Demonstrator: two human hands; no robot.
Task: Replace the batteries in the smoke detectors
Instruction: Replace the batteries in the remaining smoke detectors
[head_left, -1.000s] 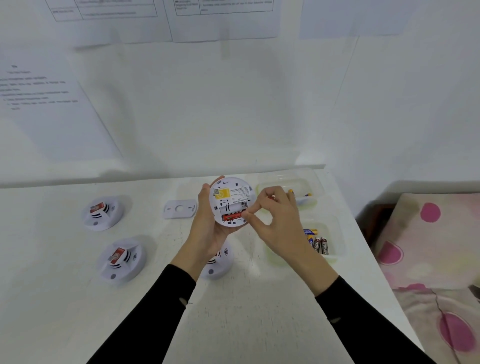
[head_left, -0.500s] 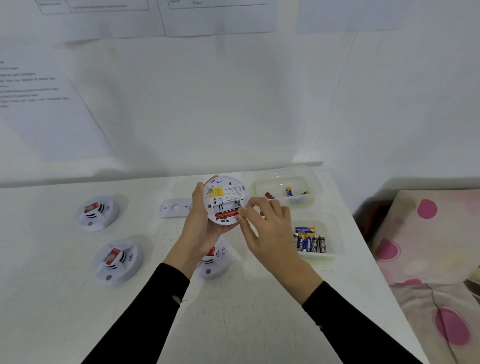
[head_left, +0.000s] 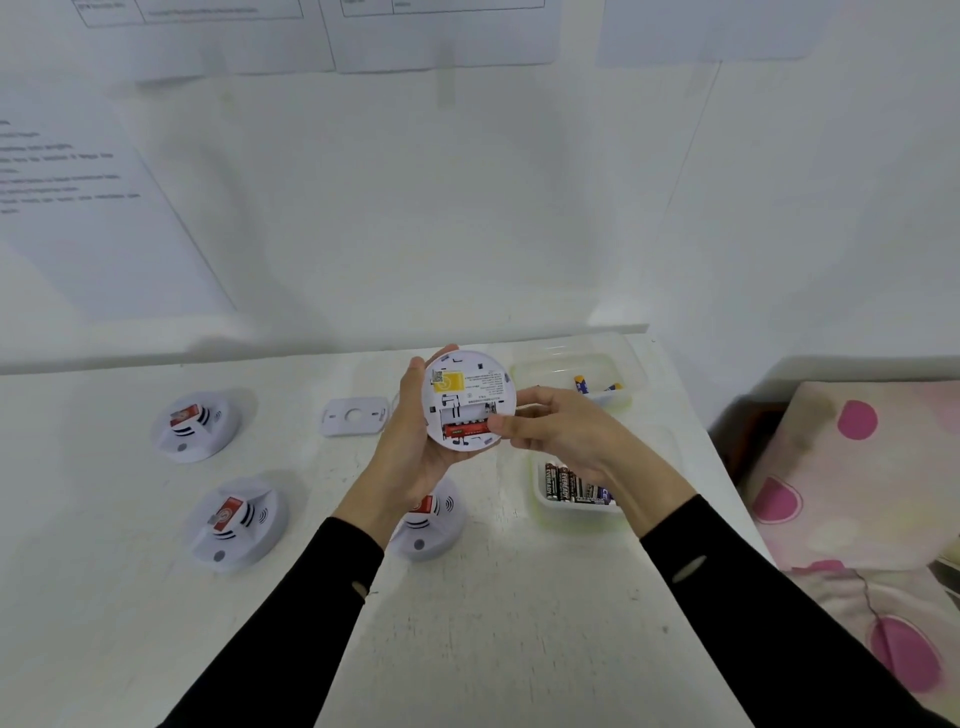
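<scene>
Working the battery (head_left: 464, 429) at its right end. The right hand (head_left: 566, 431) is half spread: thumb (head_left: 500, 423) tip pressed on that end, index laid along the detector (head_left: 467, 384) rim just above, other fingers loosely bent, pinching nothing I can see. The left hand (head_left: 415, 452) cups the detector from behind, fingers curled round its edge. It is held above the table (head_left: 493, 623), back face toward the camera, compartment open.

Likely step: seating or levering this battery, unclear which.
- Keep the left grip firm and the face steady.
- Push along the battery against the spring end, then tip the free end.
- Thumb only, no twisting of the shell.

The battery lies in the lower slot, flat to the back face. Its long axis runs left to right, right end slightly higher. Polarity marks are too small to read. The slot above looks empty. Spares sit in the near tray (head_left: 540, 501), just right of the hands.
</scene>
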